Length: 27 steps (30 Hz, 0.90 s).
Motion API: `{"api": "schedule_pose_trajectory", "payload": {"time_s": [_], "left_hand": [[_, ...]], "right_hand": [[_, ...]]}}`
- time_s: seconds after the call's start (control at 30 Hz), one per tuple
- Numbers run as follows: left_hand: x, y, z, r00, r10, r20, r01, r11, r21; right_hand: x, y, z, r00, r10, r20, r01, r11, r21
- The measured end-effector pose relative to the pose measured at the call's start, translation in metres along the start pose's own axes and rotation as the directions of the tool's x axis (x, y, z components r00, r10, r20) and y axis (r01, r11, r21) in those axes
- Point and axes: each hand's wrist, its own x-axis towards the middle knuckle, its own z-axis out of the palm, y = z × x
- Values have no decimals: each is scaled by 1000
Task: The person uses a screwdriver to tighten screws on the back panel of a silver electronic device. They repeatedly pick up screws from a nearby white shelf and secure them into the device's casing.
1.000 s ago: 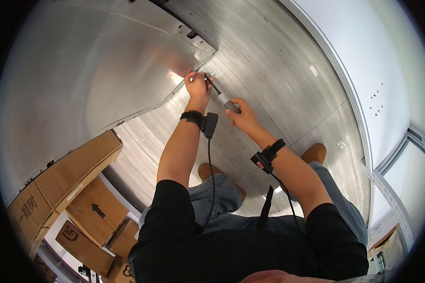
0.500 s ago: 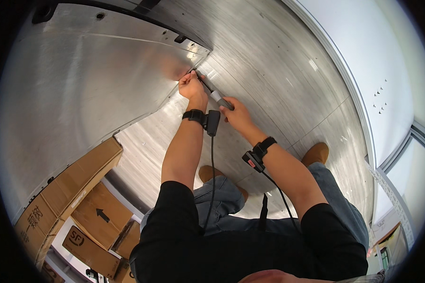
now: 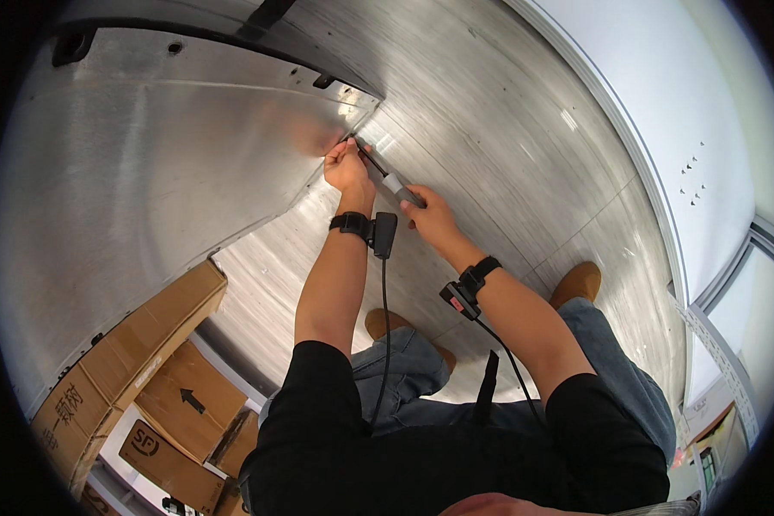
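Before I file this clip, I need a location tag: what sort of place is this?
Likely a storeroom or workshop: a brushed metal panel, stacked cardboard boxes, and a slim tool in the right hand.

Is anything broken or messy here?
Nothing looks broken. Both hands, left hand and right hand, work a screwdriver at the metal panel's corner. The cardboard boxes are stacked loosely, some tilted.

The brushed metal panel [image 3: 146, 172] is showing a satin, softly reflecting sheen, and the metal floor [image 3: 507, 129] is looking grained and smooth. The screwdriver [image 3: 391, 181] is showing a dark metal shaft and matt grey plastic handle, while the cardboard boxes [image 3: 159, 361] are looking matt brown and papery.
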Motion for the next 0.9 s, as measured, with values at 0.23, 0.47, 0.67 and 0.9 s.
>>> {"api": "schedule_pose_trajectory", "payload": {"time_s": [0.23, 0.47, 0.67, 0.9], "left_hand": [[-11, 14, 4, 998, -57, -22, 58, 997, 45], [-3, -1, 9, 1000, 15, -15, -17, 996, -93], [4, -10, 11, 993, 89, -78, -95, 992, -81], [-4, -4, 15, 996, 52, -70, -56, 997, -56]], "right_hand": [[-3, -1, 0, 999, 32, 23, -33, 997, 67], [-11, -14, -2, 996, 86, 7, -87, 995, 55], [-8, -21, -3, 995, 96, 35, -95, 995, -37], [-5, -18, -7, 995, 100, 26, -100, 995, 7]]}}
